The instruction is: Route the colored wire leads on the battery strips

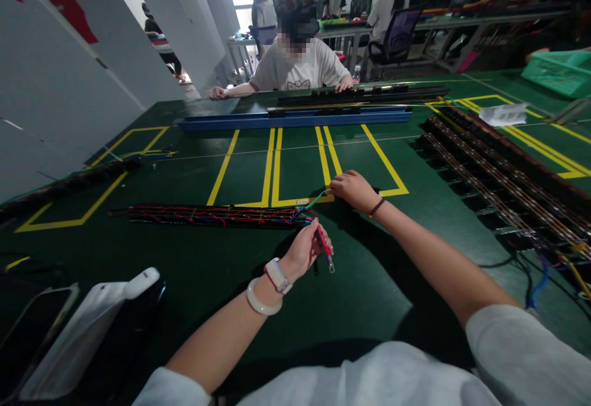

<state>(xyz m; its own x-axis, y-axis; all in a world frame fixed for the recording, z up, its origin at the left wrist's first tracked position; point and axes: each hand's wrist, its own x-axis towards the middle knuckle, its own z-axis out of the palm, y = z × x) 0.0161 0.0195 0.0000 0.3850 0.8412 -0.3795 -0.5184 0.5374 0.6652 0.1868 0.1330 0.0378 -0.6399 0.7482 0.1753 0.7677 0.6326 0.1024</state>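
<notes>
A long black strip laced with red wires (pixel 207 215) lies across the green table in front of me. Coloured wires come out of its right end. My left hand (pixel 309 249) is closed around several of these, and a red-sleeved metal lug (pixel 329 257) sticks out past the fingers. Just beyond and to the right, my right hand (pixel 353 189) pinches the end of a green wire (pixel 314 200) that runs back to the strip. The fingertips of that hand partly cover the wire's tip.
A blue rail (pixel 295 119) lies across the far side, where a co-worker (pixel 300 64) rests both hands. Long wired strips (pixel 489 178) are at the right, near a green basket (pixel 558 72). Phones (pixel 87 326) lie at the near left. Yellow tape (pixel 268 169) marks the table.
</notes>
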